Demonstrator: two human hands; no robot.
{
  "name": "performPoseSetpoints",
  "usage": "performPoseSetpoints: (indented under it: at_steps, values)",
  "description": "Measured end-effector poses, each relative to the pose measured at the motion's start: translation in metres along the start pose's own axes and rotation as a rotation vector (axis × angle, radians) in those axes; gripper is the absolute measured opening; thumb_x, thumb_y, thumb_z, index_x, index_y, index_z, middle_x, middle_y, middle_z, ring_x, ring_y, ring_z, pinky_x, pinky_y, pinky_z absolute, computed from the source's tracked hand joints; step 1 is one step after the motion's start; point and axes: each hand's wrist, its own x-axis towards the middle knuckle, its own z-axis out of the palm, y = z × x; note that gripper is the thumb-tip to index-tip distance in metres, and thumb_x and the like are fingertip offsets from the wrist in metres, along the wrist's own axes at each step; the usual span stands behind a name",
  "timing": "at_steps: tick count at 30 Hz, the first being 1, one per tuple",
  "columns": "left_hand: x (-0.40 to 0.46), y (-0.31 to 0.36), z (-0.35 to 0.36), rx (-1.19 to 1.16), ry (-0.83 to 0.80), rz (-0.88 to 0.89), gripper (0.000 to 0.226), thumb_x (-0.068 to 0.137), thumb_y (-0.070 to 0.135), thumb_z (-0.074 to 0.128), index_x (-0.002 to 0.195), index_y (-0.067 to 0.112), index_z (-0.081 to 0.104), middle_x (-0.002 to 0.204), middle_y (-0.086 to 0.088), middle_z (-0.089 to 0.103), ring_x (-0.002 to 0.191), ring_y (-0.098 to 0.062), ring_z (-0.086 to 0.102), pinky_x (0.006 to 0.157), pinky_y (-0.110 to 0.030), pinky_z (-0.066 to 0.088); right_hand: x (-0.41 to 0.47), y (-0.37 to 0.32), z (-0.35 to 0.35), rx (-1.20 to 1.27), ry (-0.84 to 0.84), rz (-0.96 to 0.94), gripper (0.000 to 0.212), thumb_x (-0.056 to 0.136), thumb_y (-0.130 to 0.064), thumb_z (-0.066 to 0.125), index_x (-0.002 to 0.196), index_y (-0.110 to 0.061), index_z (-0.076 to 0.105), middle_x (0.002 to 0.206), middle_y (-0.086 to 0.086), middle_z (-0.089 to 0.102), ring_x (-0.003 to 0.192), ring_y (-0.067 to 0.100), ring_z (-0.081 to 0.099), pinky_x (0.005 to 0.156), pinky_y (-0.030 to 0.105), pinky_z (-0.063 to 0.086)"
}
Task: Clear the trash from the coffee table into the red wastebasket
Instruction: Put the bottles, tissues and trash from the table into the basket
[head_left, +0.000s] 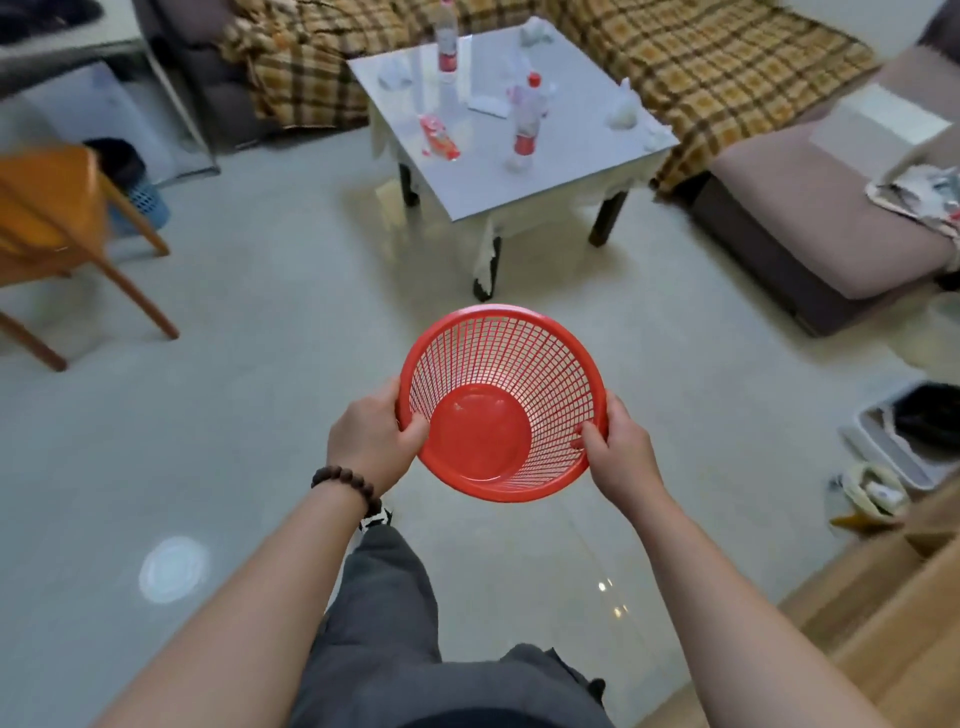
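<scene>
So the red wastebasket (501, 402) is up in the air in front of the person, empty, mouth facing the camera. The left hand (371, 441) is clamped on the left rim with the thumb hooked inside, and the right hand (618, 449) is clamped on the right rim the same way. Nothing is in it yet.

I'd say the step here is just getting the basket over to the coffee table (566, 179), which is straight ahead across open floor. Best bet is probably to park it on the floor right beside the near corner, so both hands are free for picking.

Going left to right: a wooden chair (62, 218) sits well off to the left, out of the path. On the table there's a tall bottle (447, 47), a red snack wrapper (439, 137), a second bottle (527, 122) and some crumpled tissues (622, 114), all a bit blurry. The sofa (810, 208) hugs the table's right side, so come in from the front.
</scene>
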Motion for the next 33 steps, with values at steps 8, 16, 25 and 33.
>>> performPoseSetpoints:
  at_steps: [8,16,25,33]
  values:
    - [0.111,-0.079,-0.055,-0.069,0.06,-0.125,0.008,0.078,0.027,0.057,0.084,0.022,0.055,0.062,0.005,0.059,0.058,-0.017,0.057,0.051,-0.03,0.045,0.119,-0.104,0.081,-0.081,-0.063,-0.061,0.03,0.089,-0.017,0.045,0.118,-0.026,0.05,0.085,-0.024,0.056,0.077,-0.003,0.056,0.057,0.011,0.038]
    - [0.235,-0.15,-0.131,-0.083,0.08,-0.139,0.009,0.079,0.028,0.055,0.086,0.024,0.055,0.066,0.008,0.062,0.061,-0.015,0.059,0.053,-0.032,0.051,0.217,-0.214,0.16,-0.143,-0.033,-0.131,0.028,0.085,-0.013,0.045,0.11,-0.025,0.051,0.076,-0.008,0.06,0.069,0.014,0.057,0.059,0.031,0.04]
    - [0.34,-0.195,-0.147,-0.12,0.038,-0.156,0.015,0.08,0.033,0.055,0.092,0.026,0.057,0.073,0.008,0.066,0.065,-0.013,0.063,0.057,-0.038,0.056,0.309,-0.262,0.206,-0.148,-0.08,-0.106,0.031,0.087,-0.015,0.042,0.115,-0.028,0.047,0.08,-0.008,0.06,0.07,0.004,0.055,0.055,0.021,0.039]
    - [0.491,-0.212,-0.145,-0.038,0.036,-0.164,0.015,0.08,0.034,0.054,0.09,0.023,0.056,0.067,0.006,0.064,0.06,-0.014,0.06,0.054,-0.037,0.054,0.448,-0.298,0.239,-0.064,-0.083,-0.053,0.033,0.089,-0.014,0.044,0.119,-0.025,0.051,0.081,-0.019,0.057,0.072,-0.005,0.055,0.053,0.008,0.036]
